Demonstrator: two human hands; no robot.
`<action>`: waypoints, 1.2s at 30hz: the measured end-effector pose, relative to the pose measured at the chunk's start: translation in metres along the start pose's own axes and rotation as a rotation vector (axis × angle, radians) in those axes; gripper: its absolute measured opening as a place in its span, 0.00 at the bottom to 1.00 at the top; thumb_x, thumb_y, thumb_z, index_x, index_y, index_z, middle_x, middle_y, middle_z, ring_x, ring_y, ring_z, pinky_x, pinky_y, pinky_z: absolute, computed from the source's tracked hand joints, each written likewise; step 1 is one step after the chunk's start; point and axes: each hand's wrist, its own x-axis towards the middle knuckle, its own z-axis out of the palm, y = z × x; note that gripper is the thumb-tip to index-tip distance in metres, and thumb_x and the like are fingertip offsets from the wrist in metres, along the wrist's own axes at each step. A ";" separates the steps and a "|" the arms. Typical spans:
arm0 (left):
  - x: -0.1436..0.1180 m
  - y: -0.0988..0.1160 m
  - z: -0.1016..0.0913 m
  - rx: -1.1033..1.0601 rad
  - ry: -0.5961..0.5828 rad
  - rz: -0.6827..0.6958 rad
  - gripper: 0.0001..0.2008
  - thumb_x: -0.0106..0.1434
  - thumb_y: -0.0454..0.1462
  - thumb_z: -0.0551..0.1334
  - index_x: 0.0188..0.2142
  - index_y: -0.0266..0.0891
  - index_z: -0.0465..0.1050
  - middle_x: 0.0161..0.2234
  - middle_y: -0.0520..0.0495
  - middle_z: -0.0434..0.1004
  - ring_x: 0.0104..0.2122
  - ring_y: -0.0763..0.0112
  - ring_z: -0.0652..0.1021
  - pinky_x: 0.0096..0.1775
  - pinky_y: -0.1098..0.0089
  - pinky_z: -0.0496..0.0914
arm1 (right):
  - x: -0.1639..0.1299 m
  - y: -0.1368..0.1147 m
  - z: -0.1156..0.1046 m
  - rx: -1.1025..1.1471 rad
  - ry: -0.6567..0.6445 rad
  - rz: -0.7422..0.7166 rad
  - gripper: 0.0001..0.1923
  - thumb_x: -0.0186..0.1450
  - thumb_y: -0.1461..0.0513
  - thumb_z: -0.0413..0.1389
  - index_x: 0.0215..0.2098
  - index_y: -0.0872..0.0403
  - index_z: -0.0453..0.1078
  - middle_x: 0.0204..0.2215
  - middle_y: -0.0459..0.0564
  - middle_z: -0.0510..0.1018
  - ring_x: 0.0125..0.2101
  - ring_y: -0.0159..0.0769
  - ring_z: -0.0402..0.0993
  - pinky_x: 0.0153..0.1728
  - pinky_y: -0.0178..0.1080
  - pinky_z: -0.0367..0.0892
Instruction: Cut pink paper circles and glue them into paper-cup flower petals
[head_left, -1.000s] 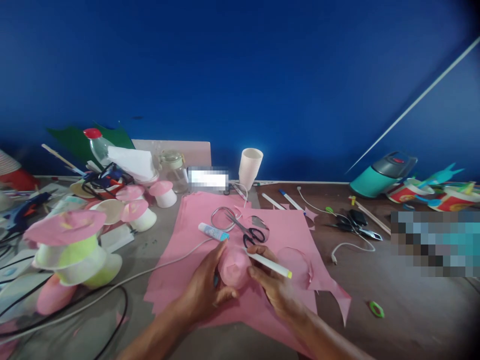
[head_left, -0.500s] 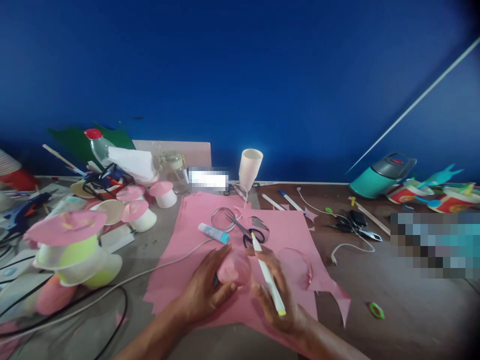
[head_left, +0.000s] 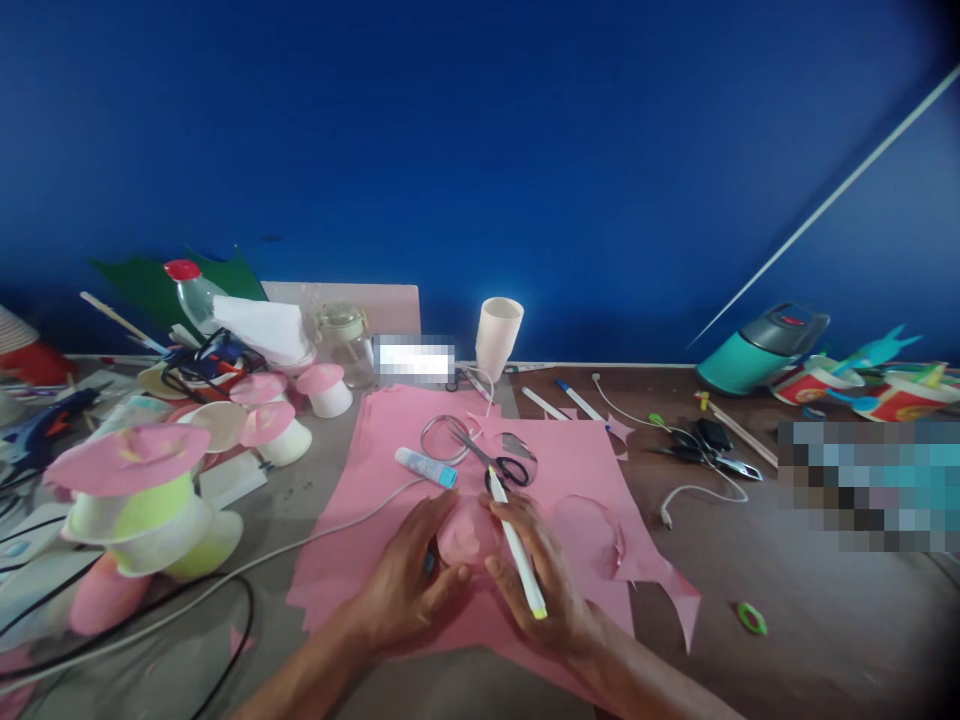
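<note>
A rounded, creased pink paper piece (head_left: pixel 466 535) lies between my hands on stacked pink sheets (head_left: pixel 349 500). My left hand (head_left: pixel 412 570) curls round its left side, fingers behind and thumb in front. My right hand (head_left: pixel 547 580) holds a white marker (head_left: pixel 517 545) with yellow ends, slanting across the fingers. Those fingertips also touch the paper piece's right edge. Just beyond lie black-handled scissors (head_left: pixel 487 458), partly behind the marker tip, and a glue stick (head_left: pixel 426 467) with a blue cap. What is under the paper piece is hidden.
Pink-topped white cups (head_left: pixel 325 390) crowd the left side, with cables (head_left: pixel 315 538) crossing there. A stack of white cups (head_left: pixel 498 338) stands by the blue wall. Pens (head_left: pixel 577 400), pliers (head_left: pixel 739 467) and a teal bottle (head_left: pixel 742 360) lie to the right.
My right hand has moved left, against the pink paper piece, carrying the marker with it. My left hand remains around the piece's left side.
</note>
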 end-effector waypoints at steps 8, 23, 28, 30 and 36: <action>-0.001 0.004 -0.003 -0.044 -0.057 -0.041 0.37 0.63 0.55 0.59 0.65 0.37 0.59 0.65 0.32 0.60 0.63 0.43 0.64 0.62 0.46 0.60 | 0.001 -0.001 0.002 -0.027 0.018 -0.013 0.32 0.66 0.66 0.55 0.66 0.45 0.54 0.52 0.56 0.76 0.52 0.51 0.72 0.50 0.53 0.74; 0.001 0.005 -0.001 -0.048 -0.060 -0.053 0.37 0.64 0.55 0.57 0.64 0.34 0.59 0.65 0.31 0.61 0.63 0.45 0.65 0.62 0.49 0.61 | 0.004 -0.004 0.001 -0.139 0.001 -0.062 0.25 0.68 0.65 0.52 0.62 0.53 0.57 0.49 0.57 0.76 0.51 0.48 0.73 0.49 0.48 0.75; 0.000 0.000 0.002 -0.091 0.002 -0.069 0.39 0.63 0.54 0.60 0.66 0.35 0.55 0.65 0.31 0.61 0.63 0.45 0.65 0.61 0.50 0.62 | 0.005 -0.005 0.000 -0.148 0.006 -0.061 0.23 0.68 0.65 0.51 0.61 0.54 0.58 0.49 0.58 0.76 0.51 0.48 0.74 0.47 0.48 0.76; 0.000 -0.001 0.002 -0.114 0.042 -0.047 0.40 0.63 0.54 0.61 0.66 0.35 0.53 0.64 0.31 0.63 0.62 0.47 0.66 0.61 0.50 0.62 | 0.004 -0.004 0.000 -0.148 0.010 -0.067 0.23 0.68 0.65 0.51 0.61 0.54 0.58 0.49 0.58 0.76 0.51 0.48 0.74 0.47 0.48 0.76; -0.001 -0.002 0.001 -0.099 0.062 -0.032 0.39 0.62 0.52 0.63 0.66 0.39 0.54 0.63 0.32 0.65 0.61 0.49 0.68 0.61 0.49 0.63 | 0.003 -0.004 0.001 -0.160 0.004 -0.069 0.22 0.69 0.63 0.51 0.61 0.55 0.58 0.49 0.59 0.76 0.51 0.48 0.73 0.49 0.49 0.75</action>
